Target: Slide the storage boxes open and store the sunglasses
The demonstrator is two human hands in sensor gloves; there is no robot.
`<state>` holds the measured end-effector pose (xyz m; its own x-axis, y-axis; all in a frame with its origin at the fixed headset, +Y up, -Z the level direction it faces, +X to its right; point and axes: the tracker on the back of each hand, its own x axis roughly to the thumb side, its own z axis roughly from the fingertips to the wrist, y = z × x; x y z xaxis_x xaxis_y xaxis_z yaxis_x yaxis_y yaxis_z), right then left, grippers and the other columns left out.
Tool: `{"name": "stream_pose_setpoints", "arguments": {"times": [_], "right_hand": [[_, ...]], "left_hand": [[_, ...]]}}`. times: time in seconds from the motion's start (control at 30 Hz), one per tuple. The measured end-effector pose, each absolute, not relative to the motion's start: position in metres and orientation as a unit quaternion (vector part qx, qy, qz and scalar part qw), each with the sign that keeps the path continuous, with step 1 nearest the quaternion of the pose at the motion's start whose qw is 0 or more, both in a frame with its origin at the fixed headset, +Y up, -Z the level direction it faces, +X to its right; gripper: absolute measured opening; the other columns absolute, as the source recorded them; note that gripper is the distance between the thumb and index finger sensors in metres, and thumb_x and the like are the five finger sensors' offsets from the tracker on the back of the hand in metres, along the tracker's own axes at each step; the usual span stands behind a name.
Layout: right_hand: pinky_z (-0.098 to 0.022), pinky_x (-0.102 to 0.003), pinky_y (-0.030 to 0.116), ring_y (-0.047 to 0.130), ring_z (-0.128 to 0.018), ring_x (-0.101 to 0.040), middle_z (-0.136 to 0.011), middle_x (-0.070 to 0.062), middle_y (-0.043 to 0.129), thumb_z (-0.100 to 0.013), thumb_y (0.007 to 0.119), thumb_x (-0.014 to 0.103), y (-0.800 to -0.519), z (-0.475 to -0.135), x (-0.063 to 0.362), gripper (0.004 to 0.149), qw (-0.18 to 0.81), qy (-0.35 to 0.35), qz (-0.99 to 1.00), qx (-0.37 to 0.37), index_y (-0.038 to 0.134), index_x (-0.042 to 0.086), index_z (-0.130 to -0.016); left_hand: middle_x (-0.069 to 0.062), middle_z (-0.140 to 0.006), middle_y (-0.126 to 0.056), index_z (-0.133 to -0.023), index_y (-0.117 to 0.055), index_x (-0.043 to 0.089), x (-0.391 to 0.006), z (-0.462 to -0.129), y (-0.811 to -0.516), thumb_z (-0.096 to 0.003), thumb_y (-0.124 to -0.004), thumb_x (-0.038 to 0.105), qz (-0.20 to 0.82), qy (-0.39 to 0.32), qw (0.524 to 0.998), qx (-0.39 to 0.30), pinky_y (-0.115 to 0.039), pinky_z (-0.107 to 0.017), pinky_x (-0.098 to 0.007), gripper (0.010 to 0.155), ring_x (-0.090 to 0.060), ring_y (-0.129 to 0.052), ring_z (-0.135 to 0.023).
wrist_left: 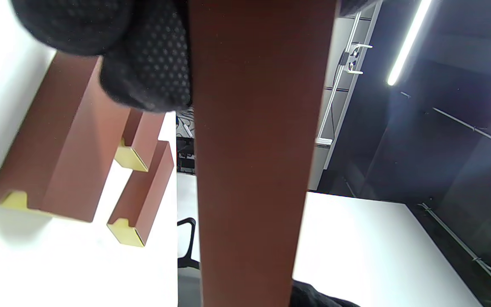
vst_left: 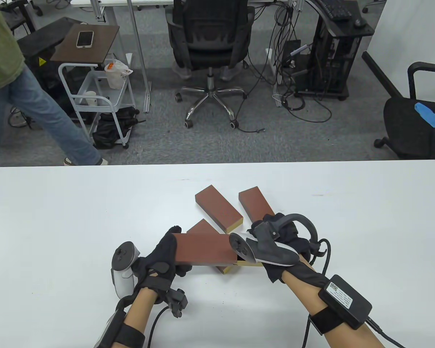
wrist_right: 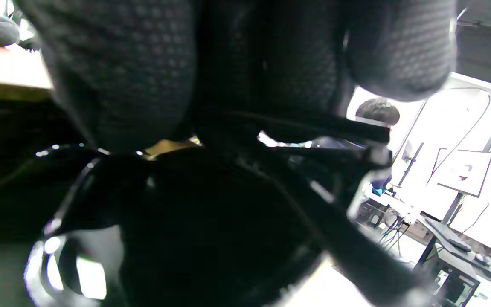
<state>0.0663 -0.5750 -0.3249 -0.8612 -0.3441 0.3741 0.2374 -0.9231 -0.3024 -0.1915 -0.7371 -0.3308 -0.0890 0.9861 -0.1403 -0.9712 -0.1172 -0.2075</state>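
Now box (vst_left: pixel 204 248) in left hand (vst_left: pixel 162 258), sunglasses (wrist_right: pixel 194 221) under right hand (vst_left: pixel 280 242)

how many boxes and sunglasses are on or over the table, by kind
brown storage boxes: 4 (held box, one under it, two behind)
black sunglasses: 1 (in the right hand's grip, seen in the right wrist view)
total: 5
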Motion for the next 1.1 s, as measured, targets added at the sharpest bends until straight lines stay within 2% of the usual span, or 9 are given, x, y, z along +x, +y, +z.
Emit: {"name": "stream_pose_setpoints", "arguments": {"times": [0.3,0.5,0.6,0.7,0.77,0.9,0.93,1.0,1.1], "right_hand": [[-0.036,-0.041,0.088,0.103,-0.044,-0.021,-0.055,0.003,0.105,-0.019,0.097,0.041,-0.581,-0.326,0.064,0.037,0.126,0.151,-0.96,-0.199,0.097,0.035,-0.055],[-0.036,-0.041,0.089,0.104,-0.044,-0.021,-0.057,0.002,0.105,-0.019,0.097,0.042,-0.583,-0.329,0.069,0.038,0.092,0.143,-0.965,-0.198,0.097,0.034,-0.056],[-0.036,-0.042,0.09,0.105,-0.047,-0.021,-0.059,0.002,0.104,-0.021,0.095,0.039,-0.579,-0.33,0.075,0.038,0.057,0.135,-0.971,-0.188,0.095,0.034,-0.059],[-0.041,-0.044,0.087,0.102,-0.052,-0.024,-0.065,0.0,0.101,-0.025,0.092,0.038,-0.571,-0.33,0.087,0.039,0.012,0.16,-0.972,-0.174,0.093,0.033,-0.063],[-0.045,-0.045,0.085,0.098,-0.059,-0.026,-0.072,-0.001,0.096,-0.028,0.086,0.044,-0.569,-0.335,0.103,0.042,-0.02,0.165,-0.976,-0.138,0.088,0.033,-0.069],[-0.046,-0.046,0.083,0.089,-0.073,-0.034,-0.088,-0.009,0.083,-0.027,0.078,0.059,-0.588,-0.351,0.151,0.062,-0.195,0.119,-0.973,-0.032,0.077,0.029,-0.082],[-0.046,-0.047,0.083,0.089,-0.074,-0.036,-0.09,-0.01,0.081,-0.027,0.078,0.061,-0.592,-0.352,0.156,0.064,-0.224,0.113,-0.968,-0.022,0.075,0.029,-0.083],[-0.041,-0.048,0.085,0.091,-0.069,-0.039,-0.092,-0.015,0.078,-0.028,0.075,0.064,-0.616,-0.356,0.175,0.069,-0.356,0.067,-0.932,0.011,0.072,0.027,-0.086],[-0.037,-0.048,0.086,0.094,-0.064,-0.041,-0.093,-0.019,0.074,-0.032,0.074,0.062,-0.65,-0.356,0.186,0.066,-0.502,0.01,-0.864,0.04,0.07,0.026,-0.087]], "left_hand": [[-0.014,-0.076,-0.086,-0.112,-0.041,0.018,-0.191,-0.329,-0.739,-0.05,-0.051,0.056,0.742,-0.013,0.66,-0.117,-0.08,-0.034,-0.046,0.074,-0.027,-0.095,-0.045],[-0.013,-0.076,-0.086,-0.113,-0.041,0.019,-0.194,-0.33,-0.741,-0.05,-0.05,0.056,0.738,-0.008,0.665,-0.117,-0.08,-0.035,-0.046,0.074,-0.026,-0.095,-0.046],[-0.013,-0.077,-0.086,-0.113,-0.041,0.019,-0.195,-0.33,-0.741,-0.0499,-0.05,0.056,0.736,-0.009,0.667,-0.117,-0.08,-0.035,-0.047,0.074,-0.027,-0.094,-0.046],[-0.013,-0.077,-0.085,-0.113,-0.04,0.019,-0.196,-0.33,-0.741,-0.0497,-0.05,0.056,0.735,-0.007,0.669,-0.113,-0.08,-0.036,-0.047,0.074,-0.026,-0.094,-0.047],[-0.013,-0.078,-0.085,-0.113,-0.039,0.02,-0.197,-0.33,-0.741,-0.0495,-0.05,0.056,0.736,-0.007,0.668,-0.11,-0.08,-0.036,-0.047,0.074,-0.027,-0.094,-0.048],[-0.014,-0.08,-0.083,-0.113,-0.037,0.021,-0.2,-0.331,-0.744,-0.049,-0.048,0.055,0.744,-0.008,0.659,-0.11,-0.079,-0.038,-0.047,0.074,-0.027,-0.093,-0.05],[-0.013,-0.08,-0.083,-0.113,-0.036,0.021,-0.2,-0.331,-0.745,-0.0489,-0.048,0.055,0.745,-0.008,0.658,-0.11,-0.079,-0.038,-0.047,0.074,-0.027,-0.093,-0.05],[-0.013,-0.081,-0.082,-0.114,-0.035,0.022,-0.199,-0.331,-0.744,-0.0489,-0.048,0.056,0.745,-0.012,0.658,-0.109,-0.078,-0.039,-0.047,0.074,-0.027,-0.093,-0.051],[-0.013,-0.081,-0.082,-0.114,-0.035,0.022,-0.197,-0.331,-0.746,-0.0487,-0.048,0.056,0.747,-0.02,0.657,-0.105,-0.078,-0.04,-0.047,0.074,-0.027,-0.092,-0.052]]}}
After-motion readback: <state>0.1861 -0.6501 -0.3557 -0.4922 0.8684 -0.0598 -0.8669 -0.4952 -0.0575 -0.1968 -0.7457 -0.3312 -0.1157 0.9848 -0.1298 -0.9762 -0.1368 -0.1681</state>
